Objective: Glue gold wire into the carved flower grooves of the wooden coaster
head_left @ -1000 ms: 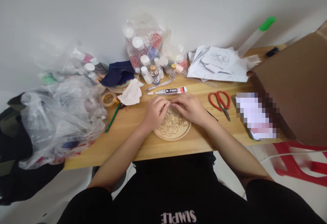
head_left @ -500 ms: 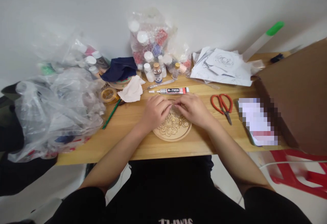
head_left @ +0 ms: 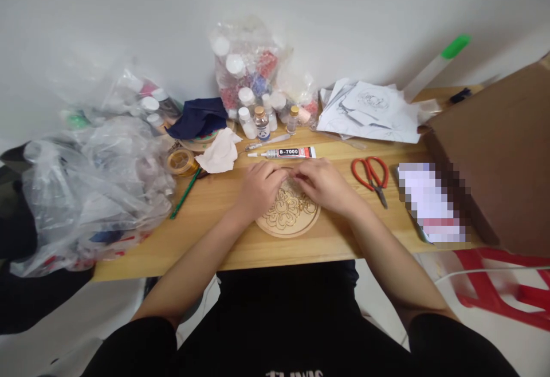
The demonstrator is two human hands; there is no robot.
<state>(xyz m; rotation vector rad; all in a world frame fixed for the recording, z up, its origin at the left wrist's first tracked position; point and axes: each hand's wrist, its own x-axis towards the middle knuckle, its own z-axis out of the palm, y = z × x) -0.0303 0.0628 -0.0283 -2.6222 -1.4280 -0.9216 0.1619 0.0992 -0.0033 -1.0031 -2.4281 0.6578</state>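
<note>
A round wooden board (head_left: pixel 287 216) with gold wire outlines of a flower lies on the table under both hands. Over its upper left edge is my left hand (head_left: pixel 263 187), its thumb and fingers pinched together. My right hand (head_left: pixel 320 183) rests over the upper right part, also pinched, with its fingertips meeting the left ones. Whatever is between the fingertips is too small to make out. Just beyond the hands lies a B-7000 glue tube (head_left: pixel 289 152). Red-handled pliers (head_left: pixel 372 177) lie to the right of my right hand.
On the wooden table (head_left: pixel 206 239) are plastic bags (head_left: pixel 98 176), a gold wire spool (head_left: pixel 180 161), a green stick (head_left: pixel 185 195), crumpled tissue (head_left: pixel 220 151), small bottles (head_left: pixel 262 125), sketches (head_left: pixel 369 110), a phone (head_left: pixel 429 202) and a cardboard box (head_left: pixel 494 148).
The view has shifted slightly, so the table items appear a little further left. Both hands stay over the board's upper part, with fingertips still together.
</note>
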